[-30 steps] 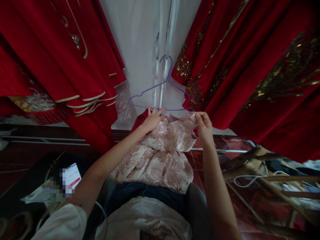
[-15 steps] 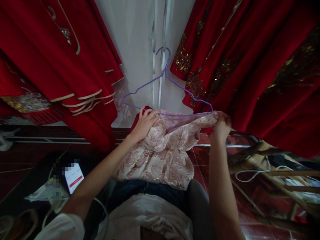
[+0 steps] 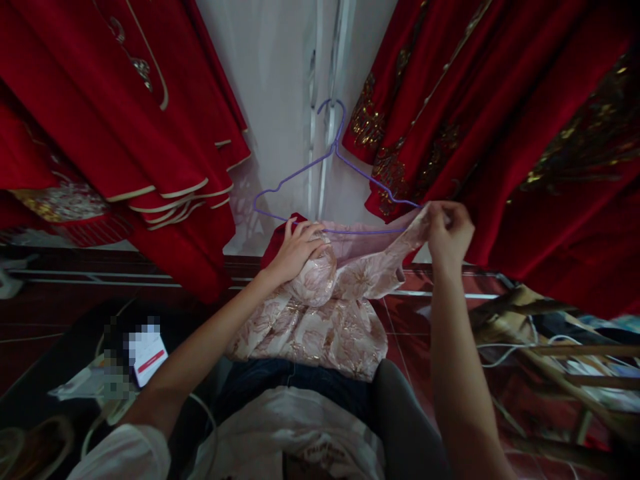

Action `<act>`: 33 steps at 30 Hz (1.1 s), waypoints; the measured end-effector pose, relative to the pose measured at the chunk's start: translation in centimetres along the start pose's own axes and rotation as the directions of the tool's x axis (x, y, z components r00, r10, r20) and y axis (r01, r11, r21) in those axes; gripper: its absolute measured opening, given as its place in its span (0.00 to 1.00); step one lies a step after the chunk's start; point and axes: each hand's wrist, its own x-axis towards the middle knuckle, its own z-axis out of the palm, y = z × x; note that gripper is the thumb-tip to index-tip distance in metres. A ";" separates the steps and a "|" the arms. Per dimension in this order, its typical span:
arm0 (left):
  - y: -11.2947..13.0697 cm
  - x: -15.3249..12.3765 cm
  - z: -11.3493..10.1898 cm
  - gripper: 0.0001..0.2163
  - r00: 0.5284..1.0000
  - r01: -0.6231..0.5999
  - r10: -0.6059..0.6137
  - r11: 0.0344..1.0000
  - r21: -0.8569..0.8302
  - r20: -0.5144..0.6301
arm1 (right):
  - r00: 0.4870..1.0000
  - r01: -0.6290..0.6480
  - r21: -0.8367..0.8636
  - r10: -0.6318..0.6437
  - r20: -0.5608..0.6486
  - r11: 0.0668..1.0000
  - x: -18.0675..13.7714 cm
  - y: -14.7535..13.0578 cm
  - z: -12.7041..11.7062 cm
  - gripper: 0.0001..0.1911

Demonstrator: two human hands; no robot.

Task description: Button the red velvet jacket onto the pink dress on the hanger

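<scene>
A pale pink brocade dress (image 3: 370, 273) with a shiny floral pattern lies over my lap, its upper edge raised toward a purple wire hanger (image 3: 305, 162). The hanger's hook points up in front of the white wall. My left hand (image 3: 295, 252) curls over the bunched dress near the hanger's lower bar, gripping the cloth. My right hand (image 3: 453, 233) pinches the dress's strap end, which is drawn over the hanger's right end and hides it. Dark red cloth (image 3: 280, 241) shows behind my left fingers.
Red embroidered garments (image 3: 165, 153) hang on the left, and more red garments with gold sequins (image 3: 500, 153) hang on the right. A lit phone (image 3: 147, 357) lies by my left forearm. A wooden rack (image 3: 575, 380) with white cables stands at the lower right.
My right hand has moved up and slightly right, pulling the dress's strap end over the hanger's right end, which showed before. My left hand stays on the cloth.
</scene>
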 end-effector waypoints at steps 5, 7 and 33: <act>2.2 1.1 0.5 0.14 1.000 0.022 -0.022 0.986 -0.168 0.000 | 0.973 0.204 -0.129 -0.186 0.140 0.971 3.1 -4.5 1.7 0.16; 2.9 1.4 0.8 0.14 1.000 0.031 -0.031 0.978 -0.206 0.000 | 0.958 0.249 -0.147 -0.222 0.180 0.957 3.6 -5.6 2.8 0.16; -13.7 -6.6 -2.5 0.18 0.632 0.436 -0.710 0.657 -0.615 -0.311 | 0.895 0.330 -0.037 -0.301 0.329 0.943 4.2 -4.5 3.0 0.19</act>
